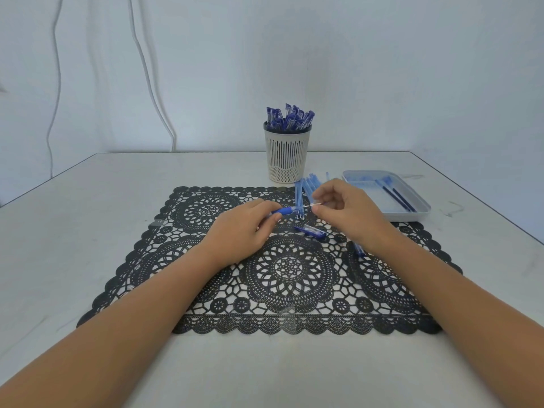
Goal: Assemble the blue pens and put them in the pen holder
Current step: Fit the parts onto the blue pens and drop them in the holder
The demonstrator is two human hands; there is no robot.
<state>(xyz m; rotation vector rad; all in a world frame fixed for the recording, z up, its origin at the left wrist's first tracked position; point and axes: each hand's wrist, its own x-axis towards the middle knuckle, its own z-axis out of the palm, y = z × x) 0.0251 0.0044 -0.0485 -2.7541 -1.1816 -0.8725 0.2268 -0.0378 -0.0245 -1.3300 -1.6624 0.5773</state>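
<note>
2 hands meet mid-frame: my left hand (244, 228) grips the barrel (283, 211), my right hand (344, 210) pinches the refill (309, 205). I align both coaxially and push straight.

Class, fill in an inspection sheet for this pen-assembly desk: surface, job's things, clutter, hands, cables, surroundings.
Surface: pale table with a black lace mat on it.
Job's things: pen holder behind the mat, full of capped blue pens; loose pen parts beside its base; loose cap on the mat; tray at the right with dark refills in it.
Clutter: nothing seen.
Hands: left hand grips a part-built pen by its blue grip; right hand pinches that pen's thin end.
Cables: white cables hang down the wall at the left.
Surroundings: plain pale wall.
</note>
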